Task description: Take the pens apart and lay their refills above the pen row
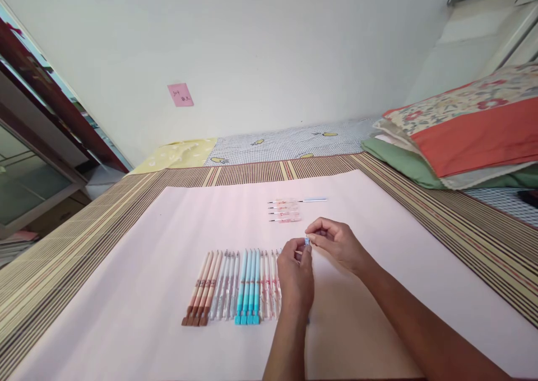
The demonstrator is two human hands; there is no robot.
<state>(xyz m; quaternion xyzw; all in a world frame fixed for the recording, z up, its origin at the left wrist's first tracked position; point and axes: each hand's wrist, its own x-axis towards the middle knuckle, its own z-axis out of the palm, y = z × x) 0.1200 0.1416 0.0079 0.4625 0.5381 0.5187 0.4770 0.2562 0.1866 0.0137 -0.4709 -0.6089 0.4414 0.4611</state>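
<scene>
My left hand [296, 274] and my right hand [336, 244] meet above a pale pink sheet [147, 291]. Both are closed in a pinch on a small blue pen part [307, 241] held between their fingertips. Under my left hand lies a row of pens [235, 286]: brown-capped ones at the left, clear ones, blue ones in the middle, pink-white ones at the right, partly hidden by the hand. Farther off lie several short pink pen pieces [284, 210] and one thin refill with a blue end [313, 200].
The pink sheet covers a striped mat [50, 246] on a bed. Folded bedding and a red-and-floral pillow [471, 129] sit at the right. A white wall with a pink note [180, 94] stands behind. A dark wooden frame [46, 101] is at the left.
</scene>
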